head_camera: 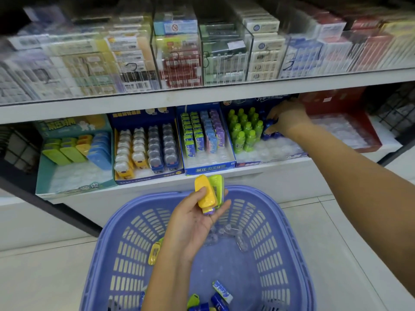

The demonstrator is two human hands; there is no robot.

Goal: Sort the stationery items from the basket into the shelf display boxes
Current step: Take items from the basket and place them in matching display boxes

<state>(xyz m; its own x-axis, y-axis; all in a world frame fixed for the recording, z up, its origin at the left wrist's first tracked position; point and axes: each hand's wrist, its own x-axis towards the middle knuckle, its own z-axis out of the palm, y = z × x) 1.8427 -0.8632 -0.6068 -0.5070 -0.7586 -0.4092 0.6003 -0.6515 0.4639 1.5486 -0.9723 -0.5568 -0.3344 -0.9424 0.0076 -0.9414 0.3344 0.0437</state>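
Note:
A purple plastic basket (280,232) sits on the floor below the shelf. My left hand (195,223) hovers above it and grips a yellow eraser case (205,194) together with a green one (218,187). My right hand (286,118) reaches into the blue display box (269,153) on the lower shelf and pinches a blue bottle-shaped item (268,129) beside the rows of green bottles (246,131). Loose pieces lie in the basket: a yellow case (155,253), a white and blue packet (222,290) and blue items (219,303) at the bottom edge.
On the lower shelf, left to right, stand a teal box of flat cases (74,176), a box of bear-shaped items (146,151), a box of small packets (203,133) and a red box (345,131). Clear bins of stock (179,52) fill the upper shelf.

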